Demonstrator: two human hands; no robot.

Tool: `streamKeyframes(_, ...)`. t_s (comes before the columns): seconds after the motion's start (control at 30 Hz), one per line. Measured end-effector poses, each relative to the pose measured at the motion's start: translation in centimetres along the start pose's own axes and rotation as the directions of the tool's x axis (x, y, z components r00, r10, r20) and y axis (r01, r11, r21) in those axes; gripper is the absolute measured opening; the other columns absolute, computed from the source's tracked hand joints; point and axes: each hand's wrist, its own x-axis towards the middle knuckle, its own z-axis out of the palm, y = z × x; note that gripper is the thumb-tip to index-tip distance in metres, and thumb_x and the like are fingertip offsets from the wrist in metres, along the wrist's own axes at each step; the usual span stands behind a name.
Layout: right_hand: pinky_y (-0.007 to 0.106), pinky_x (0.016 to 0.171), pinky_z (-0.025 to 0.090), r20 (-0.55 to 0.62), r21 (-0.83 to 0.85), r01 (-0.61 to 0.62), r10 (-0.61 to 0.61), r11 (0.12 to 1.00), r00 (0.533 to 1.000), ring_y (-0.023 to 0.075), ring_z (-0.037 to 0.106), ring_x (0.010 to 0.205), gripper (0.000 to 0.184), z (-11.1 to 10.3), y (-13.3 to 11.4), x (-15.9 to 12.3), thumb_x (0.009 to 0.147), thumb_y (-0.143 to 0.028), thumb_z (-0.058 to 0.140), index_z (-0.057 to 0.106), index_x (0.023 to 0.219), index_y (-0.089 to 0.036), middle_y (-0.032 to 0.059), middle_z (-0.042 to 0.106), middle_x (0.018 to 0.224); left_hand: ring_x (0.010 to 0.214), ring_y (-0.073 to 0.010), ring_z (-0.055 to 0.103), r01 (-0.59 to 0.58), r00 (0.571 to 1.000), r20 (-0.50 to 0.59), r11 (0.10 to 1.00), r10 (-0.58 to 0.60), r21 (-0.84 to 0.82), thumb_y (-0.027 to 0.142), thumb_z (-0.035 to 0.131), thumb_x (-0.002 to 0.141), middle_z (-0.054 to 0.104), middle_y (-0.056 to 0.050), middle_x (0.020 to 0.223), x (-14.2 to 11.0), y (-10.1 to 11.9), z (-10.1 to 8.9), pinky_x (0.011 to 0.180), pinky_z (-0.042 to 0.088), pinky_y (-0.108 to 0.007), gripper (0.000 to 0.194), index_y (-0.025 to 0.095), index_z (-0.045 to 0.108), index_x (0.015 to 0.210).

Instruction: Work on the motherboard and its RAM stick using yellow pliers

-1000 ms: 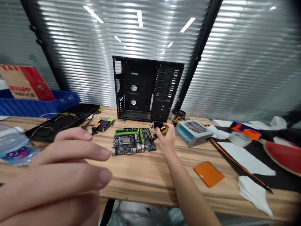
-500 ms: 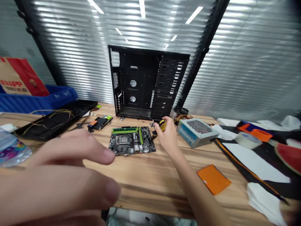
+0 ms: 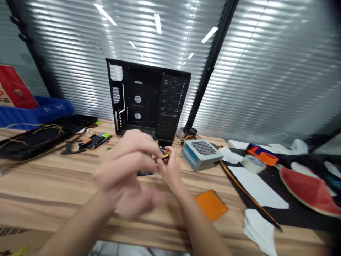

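Note:
My right hand (image 3: 170,169) is closed around a small yellow-and-black tool (image 3: 166,155), whose exact kind I cannot make out. My left hand (image 3: 128,167), smeared by motion, has bent fingers with the thumb apart and holds nothing visible. Its fingertips appear close to the tool; whether they touch it I cannot tell. Behind the left hand lies the motherboard (image 3: 145,173), mostly hidden, with only its near edge showing. The black computer case (image 3: 145,97) stands upright and open behind both hands. Right of my right hand sits a grey power supply (image 3: 201,153).
An orange flat panel (image 3: 212,205) lies right of my right forearm. Further right are a tape roll (image 3: 253,163), paper sheets (image 3: 257,186) and a watermelon-shaped item (image 3: 309,190). At left are a black case panel (image 3: 50,137), a blue bin (image 3: 54,110) and a black bracket (image 3: 73,147).
My left hand has moved forward and right, from the near left to in front of the motherboard. The view has turned rightward. My right hand still holds the yellow-and-black tool.

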Motion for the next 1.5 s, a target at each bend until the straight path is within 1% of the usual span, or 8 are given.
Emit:
streamKeyframes(0.1, 0.035, 0.074, 0.052, -0.050, 0.027, 0.081, -0.079, 0.996, 0.996, 0.0221, 0.061, 0.091, 0.034, 0.4, 0.0, -0.4, 0.089, -0.041, 0.050, 0.046, 0.116, -0.021, 0.0092, 0.060, 0.100, 0.081, -0.0178, 0.061, 0.185, 0.967, 0.177, 0.983, -0.184, 0.011, 0.035, 0.053, 0.090, 0.064, -0.005, 0.086, -1.0, -4.1, 3.2, 0.074, 0.051, -0.034, 0.023, 0.019, 0.060, 0.075)
streamKeyframes(0.2, 0.036, 0.076, 0.052, -0.101, 0.046, 0.180, -0.174, 0.983, 0.979, 0.0217, 0.061, 0.092, 0.035, 0.8, -0.4, -0.8, 0.089, -0.039, 0.051, 0.045, 0.118, -0.021, 0.0102, 0.060, 0.102, 0.090, -0.0193, 0.060, 0.386, 0.903, 0.171, 0.919, -0.393, 0.074, 0.038, 0.051, 0.090, 0.063, -0.007, 0.093, -3.9, -7.8, 4.7, 0.080, 0.049, -0.033, 0.023, 0.018, 0.061, 0.084)
streamKeyframes(0.3, 0.037, 0.079, 0.051, -0.129, 0.047, 0.242, -0.234, 0.969, 0.964, 0.0218, 0.060, 0.096, 0.033, 1.1, -0.8, -1.2, 0.088, -0.037, 0.052, 0.046, 0.117, -0.021, 0.0107, 0.059, 0.104, 0.095, -0.0208, 0.058, 0.461, 0.874, 0.135, 0.884, -0.468, 0.080, 0.043, 0.047, 0.091, 0.062, -0.009, 0.098, -7.5, -9.4, 4.5, 0.078, 0.048, -0.032, 0.028, 0.018, 0.060, 0.093)
streamKeyframes(0.6, 0.036, 0.075, 0.052, -0.116, 0.164, 0.108, -0.089, 0.980, 0.989, 0.0218, 0.059, 0.096, 0.037, 1.1, -0.6, -1.0, 0.085, -0.041, 0.056, 0.048, 0.116, -0.021, 0.0109, 0.058, 0.108, 0.111, -0.0258, 0.055, 0.369, 0.841, 0.378, 0.921, -0.388, 0.125, 0.047, 0.030, 0.096, 0.061, -0.014, 0.115, -11.4, -10.4, 3.6, 0.099, 0.041, -0.040, 0.045, 0.017, 0.057, 0.115)
streamKeyframes(0.8, 0.035, 0.072, 0.052, -0.083, 0.167, 0.145, -0.133, 0.975, 0.988, 0.0217, 0.061, 0.093, 0.035, 1.6, -0.5, -1.3, 0.088, -0.046, 0.054, 0.049, 0.113, -0.022, 0.0100, 0.059, 0.103, 0.107, -0.0273, 0.058, 0.487, 0.784, 0.445, 0.874, -0.433, -0.006, 0.069, 0.013, 0.091, 0.061, -0.016, 0.117, -12.3, -10.3, 4.1, 0.096, 0.044, -0.039, 0.074, 0.015, 0.055, 0.119)
streamKeyframes(1.0, 0.039, 0.081, 0.052, -0.129, 0.103, 0.343, -0.330, 0.934, 0.935, 0.0227, 0.060, 0.101, 0.034, 1.4, -0.9, -1.5, 0.091, -0.049, 0.047, 0.048, 0.113, -0.023, 0.0113, 0.058, 0.109, 0.098, -0.0273, 0.059, 0.533, 0.801, 0.415, 0.830, -0.431, -0.166, 0.079, 0.011, 0.083, 0.062, -0.016, 0.110, -13.5, -9.7, 5.0, 0.089, 0.047, -0.038, 0.084, 0.013, 0.054, 0.114)
streamKeyframes(1.23, 0.035, 0.073, 0.054, -0.150, 0.121, 0.399, -0.380, 0.909, 0.913, 0.0222, 0.061, 0.098, 0.036, 1.0, -1.5, -1.2, 0.091, -0.051, 0.048, 0.047, 0.115, -0.024, 0.0121, 0.058, 0.109, 0.088, -0.0261, 0.058, 0.602, 0.769, 0.371, 0.785, -0.521, -0.143, 0.090, 0.011, 0.072, 0.061, -0.014, 0.101, -13.4, -9.0, 5.1, 0.081, 0.049, -0.037, 0.095, 0.014, 0.055, 0.108)
streamKeyframes(1.5, 0.030, 0.076, 0.052, -0.064, 0.024, 0.414, -0.412, 0.910, 0.909, 0.0200, 0.061, 0.096, 0.030, 0.4, -0.3, -0.3, 0.092, -0.047, 0.048, 0.057, 0.105, -0.021, 0.0114, 0.060, 0.105, 0.110, -0.0290, 0.053, 0.541, 0.833, 0.326, 0.782, -0.448, -0.308, 0.079, 0.008, 0.083, 0.058, -0.015, 0.116, -13.8, -9.1, 7.1, 0.097, 0.043, -0.041, 0.089, 0.013, 0.049, 0.125)
